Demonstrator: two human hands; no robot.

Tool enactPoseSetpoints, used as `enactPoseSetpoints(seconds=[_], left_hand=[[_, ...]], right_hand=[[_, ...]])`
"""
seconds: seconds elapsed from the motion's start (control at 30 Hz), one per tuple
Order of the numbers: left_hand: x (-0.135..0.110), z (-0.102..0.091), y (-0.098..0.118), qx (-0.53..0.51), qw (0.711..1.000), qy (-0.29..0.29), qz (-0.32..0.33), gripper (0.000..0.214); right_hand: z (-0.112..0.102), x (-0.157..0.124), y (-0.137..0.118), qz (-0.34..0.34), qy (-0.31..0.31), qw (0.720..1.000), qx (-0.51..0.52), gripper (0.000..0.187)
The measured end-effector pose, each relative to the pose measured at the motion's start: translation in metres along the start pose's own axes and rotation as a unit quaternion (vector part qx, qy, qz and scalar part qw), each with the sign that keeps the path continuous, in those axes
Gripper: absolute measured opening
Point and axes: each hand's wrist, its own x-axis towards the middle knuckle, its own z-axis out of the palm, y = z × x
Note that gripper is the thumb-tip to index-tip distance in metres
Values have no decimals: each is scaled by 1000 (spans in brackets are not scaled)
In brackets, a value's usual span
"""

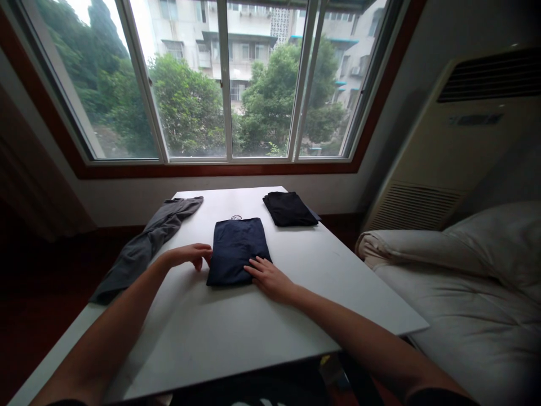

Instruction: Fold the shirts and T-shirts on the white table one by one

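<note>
A folded dark navy garment (238, 249) lies flat in the middle of the white table (236, 332). My left hand (191, 255) rests beside its left edge, fingers curled loosely and touching the cloth's side, holding nothing. My right hand (270, 278) lies on the garment's near right corner, fingers spread flat on the fabric. A folded black garment (289, 208) sits further back on the right. An unfolded grey garment (147, 242) drapes over the table's left edge.
A wide window (228, 84) spans the far wall behind the table. A white cushioned sofa (465, 293) stands close to the table's right side, with a tall air-conditioning unit (456, 141) behind it. Dark floor lies to the left.
</note>
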Motion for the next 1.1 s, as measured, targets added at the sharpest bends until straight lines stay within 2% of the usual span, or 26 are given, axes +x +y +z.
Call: enactPoseSetpoints(seconds=[0.17,0.3,0.4,0.53,0.7,0.93,1.03,1.1], left_hand=[[-2,3,-2,-62,998,-6,20,59],[-3,8,2,-107,992,-37,61,56],[-2,17,7,-112,989,-81,60,59],[4,34,10,-96,982,-152,57,64],[12,48,16,-81,974,-209,39,58],[9,36,17,-30,984,-178,14,57],[9,35,19,77,985,-153,-17,60],[9,40,25,178,980,-94,-2,57]], right_hand=[[-4,0,6,3,6,1000,3,49],[-2,1,16,51,7,999,-6,48],[-2,1,25,74,-1,997,10,50],[-6,-1,29,68,-12,997,40,60],[-11,-2,25,77,-17,996,49,66],[-13,-3,25,80,-36,995,45,64],[-14,-3,26,78,-28,996,44,64],[-15,-3,27,73,-21,996,44,64]])
